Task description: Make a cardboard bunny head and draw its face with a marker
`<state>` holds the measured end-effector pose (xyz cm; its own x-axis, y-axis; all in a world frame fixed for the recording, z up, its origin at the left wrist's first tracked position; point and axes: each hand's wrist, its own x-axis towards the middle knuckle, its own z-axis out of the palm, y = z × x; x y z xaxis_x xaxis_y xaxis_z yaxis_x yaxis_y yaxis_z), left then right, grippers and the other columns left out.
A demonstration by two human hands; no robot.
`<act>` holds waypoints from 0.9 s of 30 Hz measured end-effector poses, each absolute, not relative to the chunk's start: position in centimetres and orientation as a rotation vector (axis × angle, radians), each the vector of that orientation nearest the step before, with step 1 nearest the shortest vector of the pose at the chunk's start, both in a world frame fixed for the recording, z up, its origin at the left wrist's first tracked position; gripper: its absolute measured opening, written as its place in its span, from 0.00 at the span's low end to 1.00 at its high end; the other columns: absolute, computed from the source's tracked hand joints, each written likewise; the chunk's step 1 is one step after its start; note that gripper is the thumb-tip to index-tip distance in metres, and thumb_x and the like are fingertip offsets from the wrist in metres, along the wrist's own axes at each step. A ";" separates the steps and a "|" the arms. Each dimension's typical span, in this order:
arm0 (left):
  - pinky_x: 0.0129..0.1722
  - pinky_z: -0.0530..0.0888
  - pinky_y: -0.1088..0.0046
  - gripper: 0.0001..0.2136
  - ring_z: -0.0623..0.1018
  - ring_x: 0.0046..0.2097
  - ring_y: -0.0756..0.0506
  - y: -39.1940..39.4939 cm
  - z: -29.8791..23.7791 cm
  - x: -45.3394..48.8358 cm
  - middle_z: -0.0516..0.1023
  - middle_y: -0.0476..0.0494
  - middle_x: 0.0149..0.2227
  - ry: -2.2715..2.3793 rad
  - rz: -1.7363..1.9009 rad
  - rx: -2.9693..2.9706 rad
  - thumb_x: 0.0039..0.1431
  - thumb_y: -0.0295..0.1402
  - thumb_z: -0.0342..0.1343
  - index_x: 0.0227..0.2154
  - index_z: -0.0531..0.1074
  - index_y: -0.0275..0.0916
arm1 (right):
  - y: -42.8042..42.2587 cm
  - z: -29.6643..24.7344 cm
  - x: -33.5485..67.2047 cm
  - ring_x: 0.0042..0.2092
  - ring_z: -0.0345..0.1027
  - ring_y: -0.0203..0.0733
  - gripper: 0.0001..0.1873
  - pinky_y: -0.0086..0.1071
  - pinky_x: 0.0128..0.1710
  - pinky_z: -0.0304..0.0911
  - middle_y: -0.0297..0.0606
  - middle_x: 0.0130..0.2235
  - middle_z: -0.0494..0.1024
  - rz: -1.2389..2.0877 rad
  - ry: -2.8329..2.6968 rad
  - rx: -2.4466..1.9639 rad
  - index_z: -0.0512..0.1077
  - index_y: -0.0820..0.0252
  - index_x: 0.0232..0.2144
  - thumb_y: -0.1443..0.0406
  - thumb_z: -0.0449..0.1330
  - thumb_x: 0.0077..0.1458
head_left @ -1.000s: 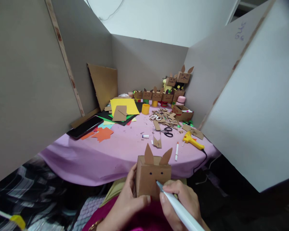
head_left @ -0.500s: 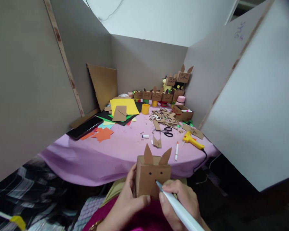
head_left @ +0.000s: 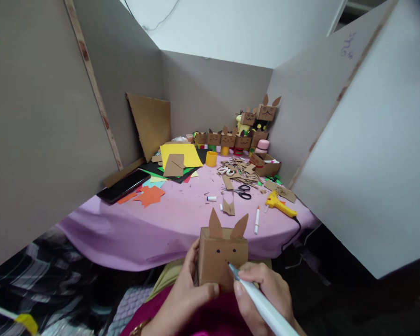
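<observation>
My left hand (head_left: 192, 275) grips a small cardboard box (head_left: 213, 266) from its left side and lower edge, thumb across the front. Two pointed cardboard ears stand on the box's top, and two black dots mark its front like eyes. Between my right thumb and fingers is a white marker (head_left: 255, 296); its grey tip meets the front of the box below the dots, beside a small dark mark. My right hand (head_left: 266, 289) is closed around the marker. A white marker cap (head_left: 212, 199) lies on the table beyond.
On the pink-covered table (head_left: 182, 219) lie black-handled scissors (head_left: 244, 191), a yellow glue gun (head_left: 280, 204), another marker (head_left: 256, 220) and cardboard scraps (head_left: 241, 170). Several finished box-headed figures (head_left: 227, 139) stand at the back. Coloured paper (head_left: 185, 156) and a phone (head_left: 126, 185) are left. Panels enclose the table.
The marker tip has shifted slightly right on the box front, exposing a small dark mark. The box has tilted a little; my left hand keeps its hold.
</observation>
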<state>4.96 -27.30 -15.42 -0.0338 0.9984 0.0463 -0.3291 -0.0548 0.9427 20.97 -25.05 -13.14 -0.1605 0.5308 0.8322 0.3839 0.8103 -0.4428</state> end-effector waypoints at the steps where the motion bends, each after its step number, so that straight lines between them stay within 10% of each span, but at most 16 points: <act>1: 0.57 0.60 0.55 0.43 0.60 0.61 0.30 -27.3 -15.4 5.0 0.61 0.33 0.61 0.940 1.409 0.976 0.39 0.40 0.67 0.57 0.52 0.40 | -25.0 -13.1 20.9 0.25 0.69 0.35 0.02 0.29 0.29 0.64 0.33 0.26 0.77 0.149 -1.782 -0.704 0.66 0.57 0.30 0.65 0.54 0.51; 27: 0.56 0.62 0.55 0.44 0.61 0.60 0.30 -27.1 -15.4 4.9 0.60 0.32 0.60 0.978 1.396 1.010 0.38 0.42 0.67 0.57 0.51 0.39 | -24.5 -12.3 21.1 0.23 0.70 0.34 0.03 0.26 0.26 0.66 0.33 0.24 0.75 0.175 -1.858 -0.618 0.65 0.58 0.31 0.69 0.54 0.50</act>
